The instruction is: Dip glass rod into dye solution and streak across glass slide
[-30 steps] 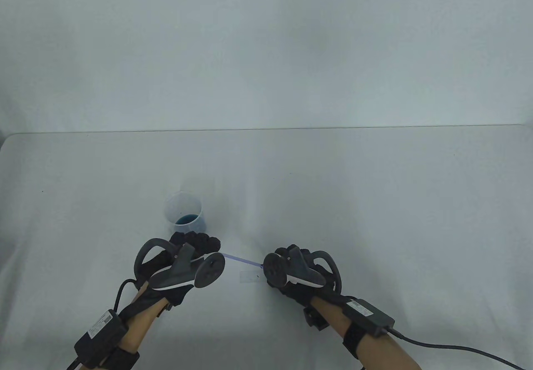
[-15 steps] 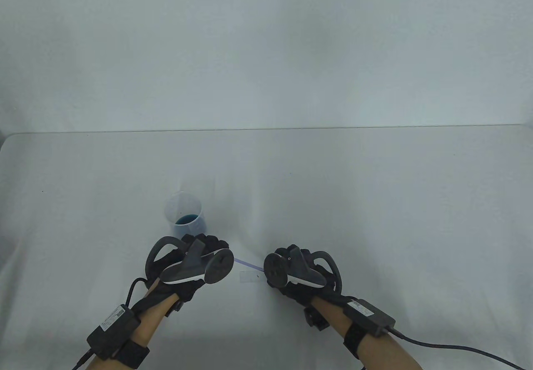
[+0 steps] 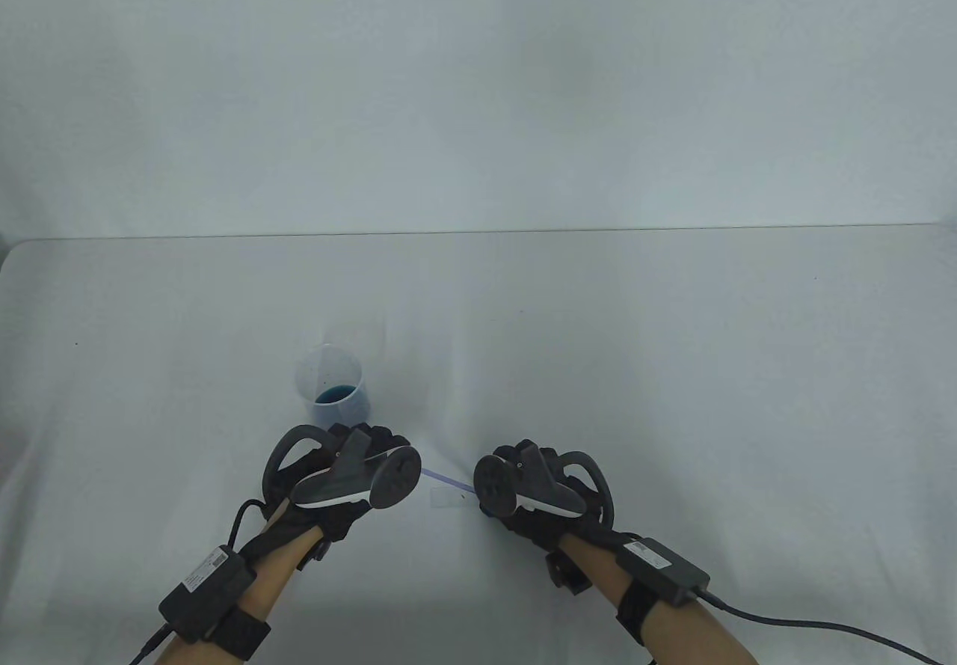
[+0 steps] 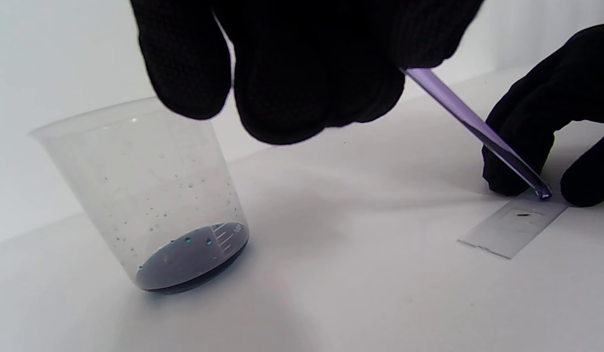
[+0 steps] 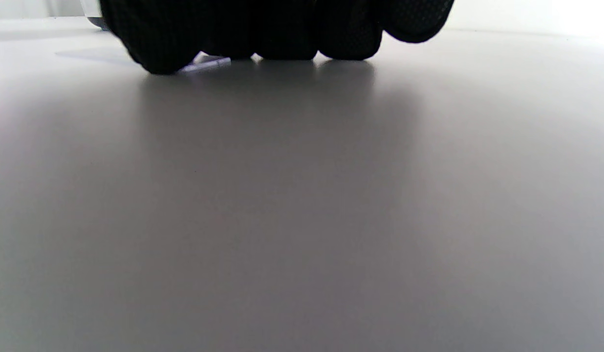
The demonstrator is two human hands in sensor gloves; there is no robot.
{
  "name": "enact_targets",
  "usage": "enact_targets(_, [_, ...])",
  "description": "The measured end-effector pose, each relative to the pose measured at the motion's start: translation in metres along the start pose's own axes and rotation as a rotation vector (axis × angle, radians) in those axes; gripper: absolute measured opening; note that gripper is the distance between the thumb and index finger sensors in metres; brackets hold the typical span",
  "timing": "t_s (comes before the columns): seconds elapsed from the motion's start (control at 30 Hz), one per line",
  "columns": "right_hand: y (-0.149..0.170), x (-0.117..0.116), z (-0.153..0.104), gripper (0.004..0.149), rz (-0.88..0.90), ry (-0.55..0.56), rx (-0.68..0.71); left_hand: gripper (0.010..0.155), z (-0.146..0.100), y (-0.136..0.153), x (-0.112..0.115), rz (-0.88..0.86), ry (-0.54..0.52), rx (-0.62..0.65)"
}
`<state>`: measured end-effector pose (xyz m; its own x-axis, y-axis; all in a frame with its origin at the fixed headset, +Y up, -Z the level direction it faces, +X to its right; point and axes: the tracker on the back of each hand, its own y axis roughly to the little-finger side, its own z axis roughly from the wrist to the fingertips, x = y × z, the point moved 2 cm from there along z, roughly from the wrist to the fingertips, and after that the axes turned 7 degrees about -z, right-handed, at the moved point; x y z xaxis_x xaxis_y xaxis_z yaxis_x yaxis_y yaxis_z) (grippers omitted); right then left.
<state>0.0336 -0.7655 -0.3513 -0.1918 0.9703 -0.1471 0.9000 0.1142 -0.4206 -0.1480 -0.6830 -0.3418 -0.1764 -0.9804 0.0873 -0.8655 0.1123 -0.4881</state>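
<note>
White tabletop [image 3: 673, 366] and a plain pale wall fill the scene, so the few transparent items show only by their edges and tint.

Central to the job is the glass rod [image 4: 473, 126], violet-tinted, which slopes down from the left hand [image 3: 351, 463] towards the right. Its upper end is pinched in that hand's gloved fingers [image 4: 312, 73], and its lower tip sits at the far end of the glass slide [image 4: 514, 227], touching it or just above it; the wrist view cannot settle which. A shallow slant like this probably lets the wet tip be dragged along the glass rather than stabbed into it.

Flat on the table, the slide carries a small dark speck near its middle. The right hand [image 3: 538, 485] rests with its fingertips [image 4: 514, 161] down at the slide's far end, apparently pinning it so it will not skate when the rod pulls across. From its own wrist view those fingertips press on the table with a corner of the slide peeking out beneath; the hand grips nothing.

Left of the slide and well apart from it stands a clear plastic measuring cup [image 4: 145, 195], upright, just beyond the left hand. It holds only a shallow pool of dark blue dye [image 4: 192, 264] at the bottom, with droplets spattered up the inner wall. The streak seems about to begin.
</note>
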Motion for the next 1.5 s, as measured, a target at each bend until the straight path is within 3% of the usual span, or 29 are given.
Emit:
enact_targets(1.3, [0.000,0.000,0.000,0.052,-0.002,0.001,0.003,0.045,-0.018,0.023,-0.010,0.075,0.068,-0.054])
enact_targets(1.5, [0.000,0.000,0.000,0.051,-0.001,0.001,0.003,0.045,-0.026,0.028,-0.045,0.104,-0.005,-0.060])
